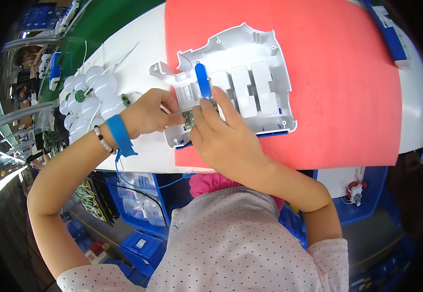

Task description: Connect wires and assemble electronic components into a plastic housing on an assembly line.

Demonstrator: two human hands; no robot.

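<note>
A white plastic housing shell lies open side up on the red mat. At its lower left is a small green circuit board. My left hand reaches in from the left, thumb and forefinger closed at the board's left edge. From the right, my right hand bends over the shell, its fingers closed against the board's other side and its forefinger pointing up the shell. Part of the board is hidden under these fingers. A blue elongated piece sits in the shell just above my right fingertips.
Left of the shell, several white rounded parts with wires and green boards are heaped on the white tabletop. The red mat spreads to the right. A blue cord hangs from my left wristband. Blue bins stand below the table.
</note>
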